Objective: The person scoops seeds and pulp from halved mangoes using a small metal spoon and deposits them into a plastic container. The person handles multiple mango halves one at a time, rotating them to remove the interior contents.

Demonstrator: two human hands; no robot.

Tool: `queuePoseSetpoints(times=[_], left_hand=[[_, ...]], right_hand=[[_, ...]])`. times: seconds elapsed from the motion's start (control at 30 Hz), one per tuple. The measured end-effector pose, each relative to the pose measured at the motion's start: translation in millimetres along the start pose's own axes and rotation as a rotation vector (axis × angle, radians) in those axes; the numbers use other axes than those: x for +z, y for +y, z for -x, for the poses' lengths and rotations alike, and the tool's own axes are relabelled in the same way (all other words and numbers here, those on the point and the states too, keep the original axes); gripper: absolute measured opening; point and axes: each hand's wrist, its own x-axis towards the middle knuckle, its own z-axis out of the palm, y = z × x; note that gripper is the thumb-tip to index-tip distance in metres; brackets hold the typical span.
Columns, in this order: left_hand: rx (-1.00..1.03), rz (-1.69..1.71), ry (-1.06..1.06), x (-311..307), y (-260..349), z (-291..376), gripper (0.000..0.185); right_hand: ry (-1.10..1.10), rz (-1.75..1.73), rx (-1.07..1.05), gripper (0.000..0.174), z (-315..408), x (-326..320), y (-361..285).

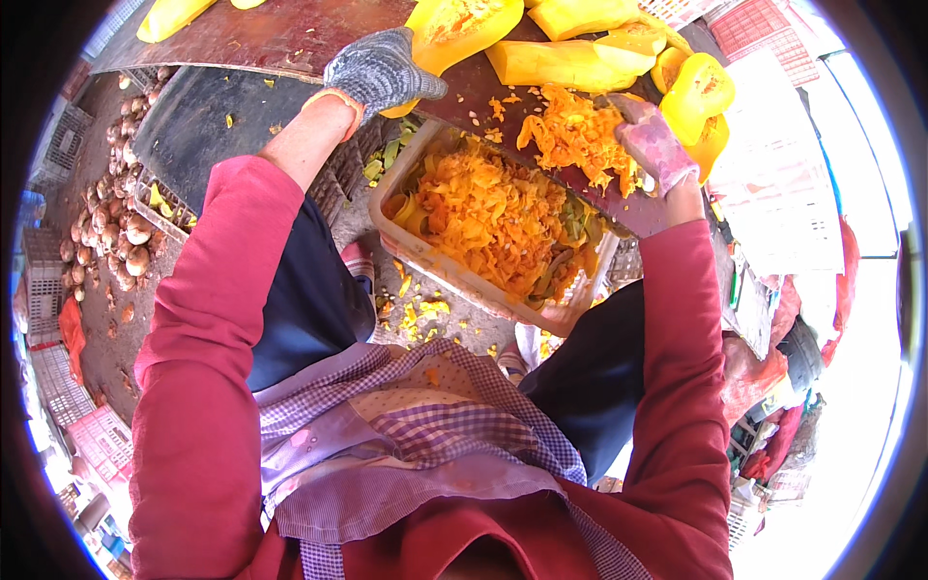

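Observation:
My left hand, in a grey knitted glove, grips the edge of a peeled yellow squash half, its thumb along the near side. The cut face, with an orange hollow, is turned up. My right hand, in a pink patterned glove, rests against a heap of stringy orange squash pulp and seeds on the dark red board. Its fingers are partly hidden by pulp, and whether they hold a tool is unclear. Below the board edge, a plastic tub holds pulp, seeds and peelings.
More peeled squash pieces lie at the board's far right, another squash piece at far left. Onions cover the floor to the left, beside a dark sheet. Peel scraps litter the ground between my feet. Stacked crates stand beyond.

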Motion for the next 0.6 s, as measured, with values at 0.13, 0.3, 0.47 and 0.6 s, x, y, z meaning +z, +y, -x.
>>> queuePoseSetpoints(times=[0.13,0.3,0.47,0.6], left_hand=[[0.012,0.005,0.020,2,-4,-1,0.092],[0.023,0.020,0.005,0,0,-1,0.092],[0.017,0.005,0.038,2,-5,1,0.092],[0.073,0.006,0.146,8,-3,-1,0.076]], right_hand=[[-0.077,0.054,0.032,0.058,8,4,-71],[-0.018,-0.184,0.220,0.040,-13,12,-55],[0.461,-0.501,0.272,0.029,1,-46,-50],[0.389,-0.392,0.354,0.027,9,-43,3]])
